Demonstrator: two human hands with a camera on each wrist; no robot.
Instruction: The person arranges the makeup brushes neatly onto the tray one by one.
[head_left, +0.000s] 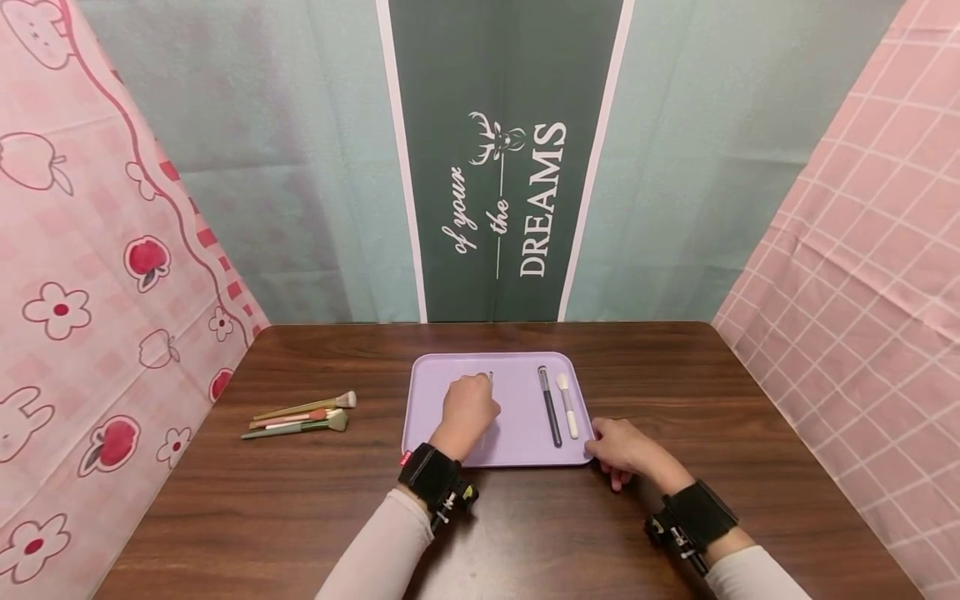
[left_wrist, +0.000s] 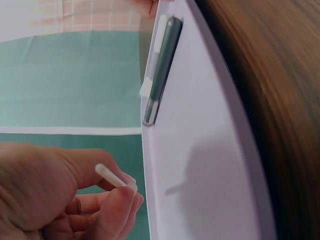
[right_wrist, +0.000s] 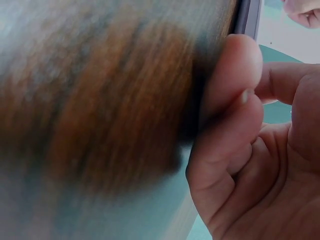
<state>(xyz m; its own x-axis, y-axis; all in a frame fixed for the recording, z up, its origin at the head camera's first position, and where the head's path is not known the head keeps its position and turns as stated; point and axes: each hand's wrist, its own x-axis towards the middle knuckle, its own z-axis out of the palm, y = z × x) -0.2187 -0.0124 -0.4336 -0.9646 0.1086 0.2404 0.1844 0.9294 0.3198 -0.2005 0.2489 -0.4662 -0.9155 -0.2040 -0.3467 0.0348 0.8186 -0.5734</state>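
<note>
Over the left half of the lilac tray, my left hand pinches a thin white-handled makeup brush between thumb and fingers. Its handle end sticks out of the grip in the left wrist view; the fingers hide most of the rest. My right hand holds the tray's near right corner, fingers curled by the rim in the right wrist view. Inside the tray on the right lie a dark-handled makeup brush and, beside it, a shorter white makeup brush.
Left of the tray, several makeup brushes lie bunched on the brown wooden table: a gold-handled brush, a pinkish brush and a green brush among them. Fabric curtains hang behind and at both sides.
</note>
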